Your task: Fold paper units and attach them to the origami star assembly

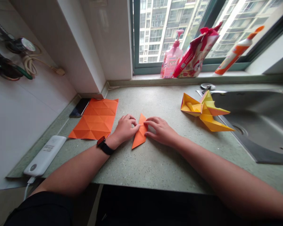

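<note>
A small folded orange paper (139,136) lies flat on the speckled green countertop (155,163). My left hand (125,127), with a black watch on the wrist, is curled and its fingertips press the paper's left edge. From the right, my right hand (160,130) presses fingertips onto the paper's upper right edge. Both hands pinch the fold between them.
A creased orange sheet (95,119) lies to the left, with a dark phone (79,107) beside it and a white power bank (45,155) nearer. A folded yellow-orange paper model (204,110) sits by the steel sink (261,125). Bottles and a red pouch (195,53) stand on the windowsill.
</note>
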Motion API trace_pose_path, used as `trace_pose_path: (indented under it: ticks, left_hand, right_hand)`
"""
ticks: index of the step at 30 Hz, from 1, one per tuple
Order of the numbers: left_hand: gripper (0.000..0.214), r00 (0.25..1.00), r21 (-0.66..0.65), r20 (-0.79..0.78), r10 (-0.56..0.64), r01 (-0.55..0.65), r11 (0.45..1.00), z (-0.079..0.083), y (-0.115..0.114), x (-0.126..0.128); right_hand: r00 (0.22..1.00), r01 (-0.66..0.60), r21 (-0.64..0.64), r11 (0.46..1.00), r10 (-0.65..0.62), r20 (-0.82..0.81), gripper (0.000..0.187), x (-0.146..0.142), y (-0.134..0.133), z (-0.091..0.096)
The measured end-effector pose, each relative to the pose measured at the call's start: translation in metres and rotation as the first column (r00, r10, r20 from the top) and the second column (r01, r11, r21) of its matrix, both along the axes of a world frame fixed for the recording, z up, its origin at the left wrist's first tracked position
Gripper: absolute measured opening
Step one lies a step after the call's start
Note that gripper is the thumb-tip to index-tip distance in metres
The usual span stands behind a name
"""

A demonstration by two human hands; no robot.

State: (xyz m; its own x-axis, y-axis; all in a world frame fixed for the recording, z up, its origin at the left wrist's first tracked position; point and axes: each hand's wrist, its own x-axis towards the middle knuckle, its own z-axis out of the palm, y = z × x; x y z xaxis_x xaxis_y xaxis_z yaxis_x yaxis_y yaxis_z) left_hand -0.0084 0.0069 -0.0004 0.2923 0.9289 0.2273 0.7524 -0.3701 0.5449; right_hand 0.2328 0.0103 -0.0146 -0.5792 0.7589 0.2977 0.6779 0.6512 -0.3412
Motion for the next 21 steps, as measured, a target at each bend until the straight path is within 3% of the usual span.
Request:
trace_pose_path:
  ticks: [2, 6, 10, 14, 18, 21]
  left_hand:
    - [0.011, 0.997, 0.067, -0.081, 0.009, -0.003, 0.998, -0.003, -0.001, 0.000]
    - [0.034, 0.970, 0.173, -0.185, -0.159, 0.191, 0.966, -0.008, -0.002, -0.002]
    - [0.047, 0.885, 0.012, -0.312, -0.345, 0.367, 0.930, -0.011, -0.001, -0.003]
    - [0.056, 0.864, -0.100, -0.342, -0.370, 0.358, 0.928, -0.011, 0.001, -0.005]
    - [0.056, 0.873, -0.122, -0.328, -0.362, 0.341, 0.932, -0.009, 0.003, -0.006]
    - [0.055, 0.877, -0.134, -0.329, -0.350, 0.323, 0.937, -0.008, 0.004, -0.006]
  right_hand:
    - [0.998, 0.009, -0.009, 1.000, -0.009, 0.061, 0.037, 0.000, 0.001, 0.001]
    - [0.991, 0.033, -0.002, 0.999, -0.032, 0.127, 0.039, -0.002, 0.000, 0.007]
    - [0.978, 0.093, -0.011, 0.996, -0.089, 0.187, 0.040, -0.005, -0.006, 0.011]
    - [0.969, 0.089, 0.028, 0.996, -0.093, 0.231, 0.030, -0.007, -0.012, 0.014]
    - [0.972, -0.033, 0.087, 0.996, 0.012, 0.234, 0.017, -0.004, -0.017, 0.017]
    - [0.976, -0.102, 0.090, 0.991, 0.082, 0.203, 0.019, -0.003, -0.021, 0.019]
